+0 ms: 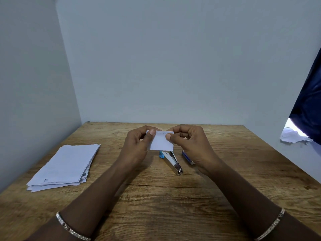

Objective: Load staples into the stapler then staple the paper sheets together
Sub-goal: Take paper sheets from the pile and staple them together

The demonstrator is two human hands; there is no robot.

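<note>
Both hands hold up a small white piece of paper (161, 141) above the table's middle; a row of staples shows along its top edge. My left hand (139, 145) pinches its left side and my right hand (187, 145) pinches its right side, thumbs on the front. Just below the paper a metal stapler (173, 162) with a blue tip lies on the wooden table (156, 197). A blue staple box (188, 157) lies to its right, partly hidden behind my right hand.
A stack of white paper sheets (64, 167) lies at the table's left. Pale walls close in at the back and left. Dark blue cloth (309, 101) and crumpled white paper (293, 134) sit beyond the table's right edge.
</note>
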